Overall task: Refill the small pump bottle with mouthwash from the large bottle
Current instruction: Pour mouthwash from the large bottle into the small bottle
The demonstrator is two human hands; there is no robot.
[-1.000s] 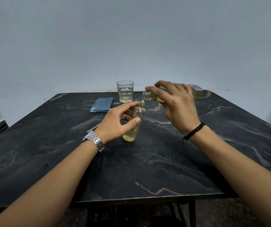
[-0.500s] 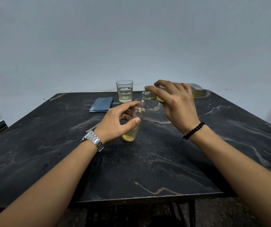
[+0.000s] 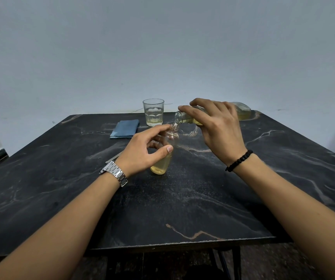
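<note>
Your left hand [image 3: 142, 152] wraps the small clear plastic bottle [image 3: 163, 158] standing at the centre of the dark marble-patterned table [image 3: 182, 199]. Above and to its right, your right hand [image 3: 217, 128] holds the large clear bottle [image 3: 241, 112] tipped sideways, mouth over the small bottle's neck. Behind stand a clear drinking glass [image 3: 153, 112] and, to its left, a folded blue cloth [image 3: 124, 128].

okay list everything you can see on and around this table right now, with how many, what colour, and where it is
small bottle: 1, clear, yellow liquid low inside, upright mid-table
large bottle: 1, clear, yellowish liquid, tipped over the small bottle's mouth
glass: 1, clear, a little yellowish liquid, far centre
cloth: 1, blue, folded, left of the glass
table: 1, black marbled
wall: 1, pale grey, behind
watch: 1, silver, left wrist
bracelet: 1, black beads, right wrist
left hand: steadies the small bottle
right hand: holds the large bottle
</note>
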